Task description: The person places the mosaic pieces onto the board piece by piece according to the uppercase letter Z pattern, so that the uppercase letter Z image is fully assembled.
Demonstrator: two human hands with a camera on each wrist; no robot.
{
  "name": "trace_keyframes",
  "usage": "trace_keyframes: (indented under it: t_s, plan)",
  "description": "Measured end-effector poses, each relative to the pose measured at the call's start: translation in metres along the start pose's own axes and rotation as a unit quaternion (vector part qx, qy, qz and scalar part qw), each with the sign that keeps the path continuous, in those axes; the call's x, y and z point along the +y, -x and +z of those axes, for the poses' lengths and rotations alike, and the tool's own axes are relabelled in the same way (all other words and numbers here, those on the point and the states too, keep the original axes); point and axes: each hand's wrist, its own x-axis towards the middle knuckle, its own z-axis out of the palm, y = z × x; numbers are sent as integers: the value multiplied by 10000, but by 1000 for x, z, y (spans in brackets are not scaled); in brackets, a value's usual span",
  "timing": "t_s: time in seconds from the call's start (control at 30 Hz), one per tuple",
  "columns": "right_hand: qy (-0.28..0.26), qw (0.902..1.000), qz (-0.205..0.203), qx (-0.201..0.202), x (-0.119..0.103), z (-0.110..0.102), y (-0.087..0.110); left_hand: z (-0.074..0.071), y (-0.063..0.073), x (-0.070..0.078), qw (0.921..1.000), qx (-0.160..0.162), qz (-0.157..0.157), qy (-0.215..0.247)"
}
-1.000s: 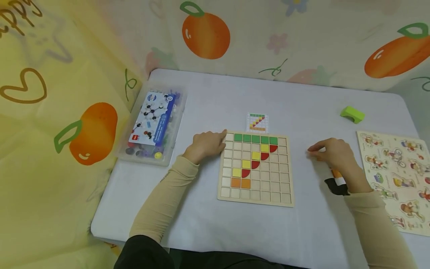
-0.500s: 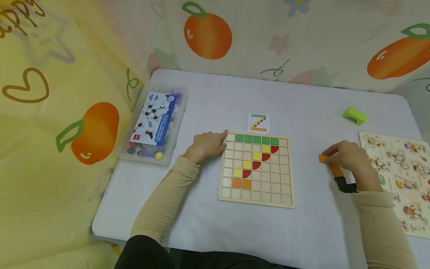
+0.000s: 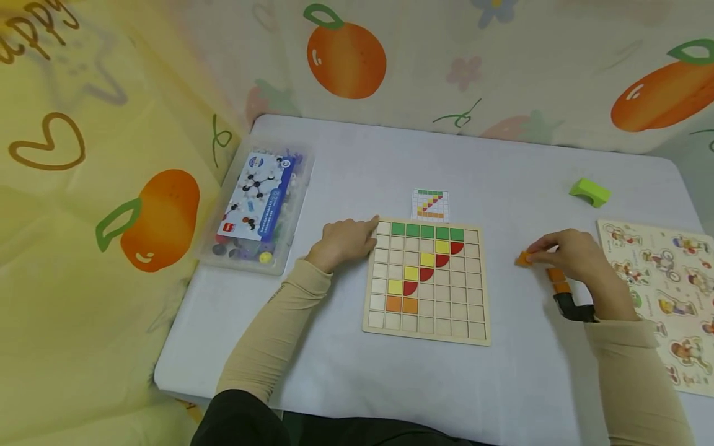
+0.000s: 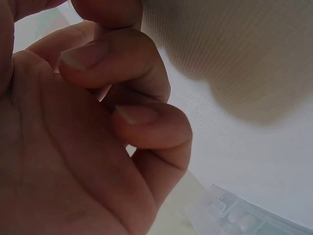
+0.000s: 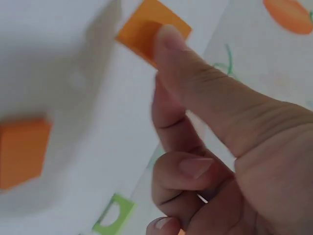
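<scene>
My right hand pinches an orange square tile between thumb and fingertips, right of the wooden grid board. More orange tiles sit in a row under that hand, ending at a dark curved piece. My left hand rests at the board's upper left corner, index finger straight along its edge. In the left wrist view, the other fingers are loosely bent with nothing in the palm. The board bears green squares, a diagonal of yellow squares and red quarter-rounds, and two orange squares low down.
Behind the board lies a small pattern card with a coloured Z. A clear plastic box stands at the left. A green arch block and a wooden picture puzzle are at the right. Printed curtains close off the back and left.
My right hand moves right to the orange tiles, then comes slightly back left with one pinched in its fingertips. My left hand stays at the board's corner.
</scene>
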Motion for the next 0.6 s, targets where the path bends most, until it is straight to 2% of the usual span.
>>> trace_keyframes:
  t_s: [0.17, 0.37, 0.6]
  plan:
    - [-169, 9980, -504, 331, -30, 11, -5, 2, 0, -1, 10000, -27, -29, 23]
    - [-437, 9945, -914, 245, -66, 27, -8, 4, -1, -1, 10000, -14, -30, 62]
    - [-717, 9877, -1390, 83, -96, 46, -4, 3, 0, -1, 10000, 39, -36, 79]
